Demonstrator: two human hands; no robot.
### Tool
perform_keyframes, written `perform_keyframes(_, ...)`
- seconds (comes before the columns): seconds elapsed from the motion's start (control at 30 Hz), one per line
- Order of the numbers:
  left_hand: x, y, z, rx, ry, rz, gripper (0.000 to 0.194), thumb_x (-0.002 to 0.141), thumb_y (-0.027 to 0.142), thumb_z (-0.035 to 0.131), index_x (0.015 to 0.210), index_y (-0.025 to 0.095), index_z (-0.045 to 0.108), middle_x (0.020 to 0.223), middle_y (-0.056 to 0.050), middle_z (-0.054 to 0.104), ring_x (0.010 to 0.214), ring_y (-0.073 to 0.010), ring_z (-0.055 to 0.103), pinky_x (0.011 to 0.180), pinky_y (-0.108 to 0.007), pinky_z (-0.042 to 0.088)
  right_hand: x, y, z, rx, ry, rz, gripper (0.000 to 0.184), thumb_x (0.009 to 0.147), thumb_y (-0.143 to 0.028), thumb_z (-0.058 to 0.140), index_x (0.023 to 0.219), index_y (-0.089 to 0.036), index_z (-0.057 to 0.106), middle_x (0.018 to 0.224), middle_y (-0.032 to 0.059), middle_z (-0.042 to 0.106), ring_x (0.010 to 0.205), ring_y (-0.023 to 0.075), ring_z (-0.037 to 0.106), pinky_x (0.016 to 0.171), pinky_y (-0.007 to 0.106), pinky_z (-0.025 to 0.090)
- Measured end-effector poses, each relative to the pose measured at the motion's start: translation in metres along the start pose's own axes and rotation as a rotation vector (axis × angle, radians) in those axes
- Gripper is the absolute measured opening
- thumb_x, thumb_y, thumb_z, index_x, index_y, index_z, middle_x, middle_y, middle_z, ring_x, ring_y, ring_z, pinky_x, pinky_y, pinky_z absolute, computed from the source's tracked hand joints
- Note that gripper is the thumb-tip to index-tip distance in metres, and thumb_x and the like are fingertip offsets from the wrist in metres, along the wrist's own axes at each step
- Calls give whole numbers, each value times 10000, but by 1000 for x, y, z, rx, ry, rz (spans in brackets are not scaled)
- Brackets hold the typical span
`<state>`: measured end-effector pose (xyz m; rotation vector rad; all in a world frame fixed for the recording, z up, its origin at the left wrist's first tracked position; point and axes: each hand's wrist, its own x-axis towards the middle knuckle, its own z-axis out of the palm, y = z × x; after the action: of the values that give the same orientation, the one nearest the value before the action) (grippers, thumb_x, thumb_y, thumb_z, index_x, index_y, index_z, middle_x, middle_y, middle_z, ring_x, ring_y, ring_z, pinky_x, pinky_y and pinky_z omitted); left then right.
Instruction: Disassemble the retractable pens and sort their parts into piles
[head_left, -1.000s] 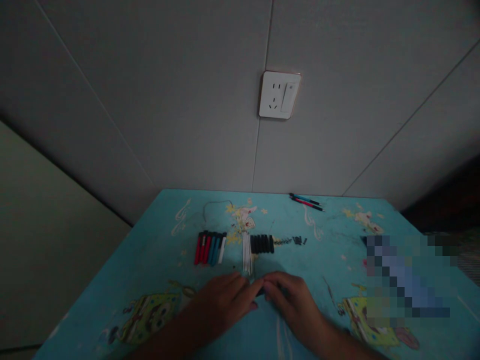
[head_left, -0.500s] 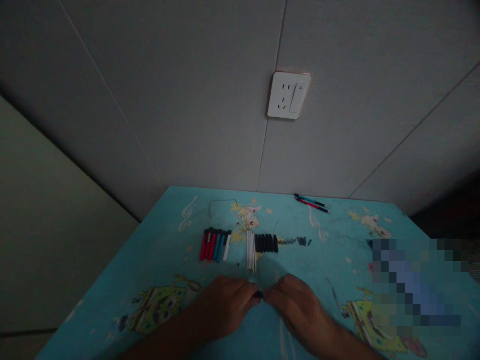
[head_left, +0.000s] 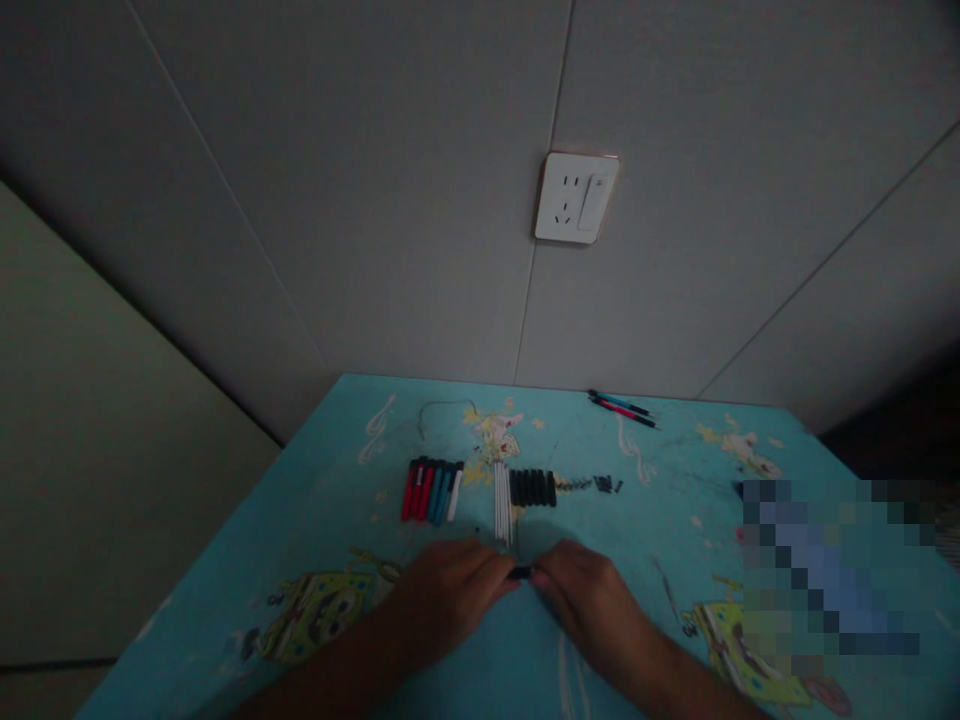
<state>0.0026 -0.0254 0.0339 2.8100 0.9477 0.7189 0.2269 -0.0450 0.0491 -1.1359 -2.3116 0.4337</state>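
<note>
My left hand (head_left: 459, 590) and my right hand (head_left: 589, 590) meet over the near middle of the table, fingers pinched at either end of a small black pen part (head_left: 520, 573). Most of that part is hidden by the fingertips. Just beyond the hands lie several thin white refills (head_left: 502, 505) side by side. To their right is a row of black pen grips (head_left: 533, 488), followed by small springs (head_left: 574, 484) and tiny black pieces (head_left: 604, 484). Left of the refills, red, blue and white pen barrels (head_left: 431, 492) form another row.
Two pens (head_left: 624, 410), one blue and one red, lie near the table's back edge. The blue cartoon-patterned table (head_left: 300, 500) meets a grey wall with a socket (head_left: 576, 198). A blurred-out bluish object (head_left: 825, 570) is at the right.
Both hands have shifted slightly forward, away from me, with the black pen part between them. A bit more of it shows between the fingertips. The laid-out parts stay put.
</note>
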Motion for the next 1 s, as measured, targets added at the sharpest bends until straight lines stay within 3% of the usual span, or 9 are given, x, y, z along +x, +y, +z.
perform_keyframes(0.13, -2, 3, 1, -77, -67, -43, 175, 1016, 235, 445, 951, 178, 597, 730, -8, 645, 627, -162, 634, 569, -273, 454, -2, 1, -3, -142, 54, -144, 275, 1025, -255, 461, 825, -180, 633, 687, 37, 625, 658, 179, 566, 608, 303, 443)
perform_keyframes(0.23, -1, 3, 0, -75, -72, -44, 192, 1019, 244, 437, 945, 173, 600, 725, -12, 653, 620, -163, 646, 565, -272, 458, -2, 1, -9, -130, 54, -186, 159, 1004, -203, 503, 1021, -175, 659, 796, 56, 672, 736, 196, 590, 661, 326, 470)
perform_keyframes(0.4, 4, 2, -4, -58, -48, -39, 207, 1023, 263, 437, 1009, 166, 619, 745, -22, 672, 653, -170, 669, 572, -277, 481, -2, 2, -12, -39, 34, -189, 301, 986, -215, 547, 1285, -204, 580, 986, 71, 699, 844, 208, 617, 776, 359, 505)
perform_keyframes(0.5, 5, 3, -6, -46, -51, -35, 211, 1015, 280, 456, 964, 172, 630, 723, -20, 661, 626, -172, 656, 544, -276, 471, -3, 4, -8, -30, 29, -129, 271, 976, -272, 567, 1229, -184, 611, 919, 73, 693, 808, 214, 617, 755, 363, 504)
perform_keyframes(0.57, 5, 4, -6, -37, -59, -34, 201, 1006, 289, 476, 944, 178, 631, 720, -17, 655, 624, -175, 651, 546, -280, 470, -3, 6, -4, -28, 28, -69, 174, 990, -268, 536, 1066, -188, 671, 807, 54, 668, 745, 203, 607, 716, 350, 495)
perform_keyframes(0.67, 5, 4, -6, -45, -72, -39, 199, 1005, 284, 475, 943, 179, 631, 727, -15, 656, 631, -174, 651, 562, -282, 477, -4, 7, -1, 7, 41, -49, 188, 1000, -253, 519, 916, -197, 678, 744, 33, 643, 702, 183, 588, 691, 327, 488)
perform_keyframes(0.87, 2, 3, -5, -82, -69, -68, 248, 1027, 278, 412, 1004, 166, 632, 767, -28, 682, 682, -195, 686, 609, -313, 511, -2, -1, -8, 135, 26, -35, 205, 984, -234, 555, 1177, -215, 623, 1004, 60, 673, 917, 194, 615, 823, 326, 516)
perform_keyframes(1.0, 1, 4, -4, -98, -68, -62, 263, 1031, 278, 402, 1015, 166, 640, 756, -30, 688, 664, -197, 691, 605, -320, 521, -1, -1, -9, 133, -20, 13, 176, 1004, -253, 512, 1085, -216, 663, 917, 52, 678, 874, 199, 618, 815, 346, 518)
